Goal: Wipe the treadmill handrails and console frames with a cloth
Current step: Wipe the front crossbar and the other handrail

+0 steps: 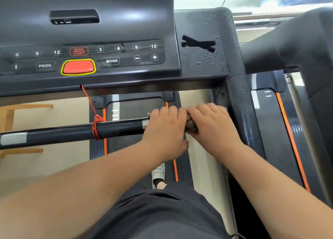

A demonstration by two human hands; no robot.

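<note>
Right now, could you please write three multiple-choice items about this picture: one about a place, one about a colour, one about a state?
1. Where is the cloth? A) on the belt B) at the crossbar's right end C) on the floor
2. The cord wound round the crossbar is: A) red B) blue C) green
3. The console frame right of the speed buttons is: A) taped B) cracked C) wet with droplets
Answers: 1 B, the right hand grips it there beside the left hand; 2 A, red against the black bar; 3 C, drops dot it.
</note>
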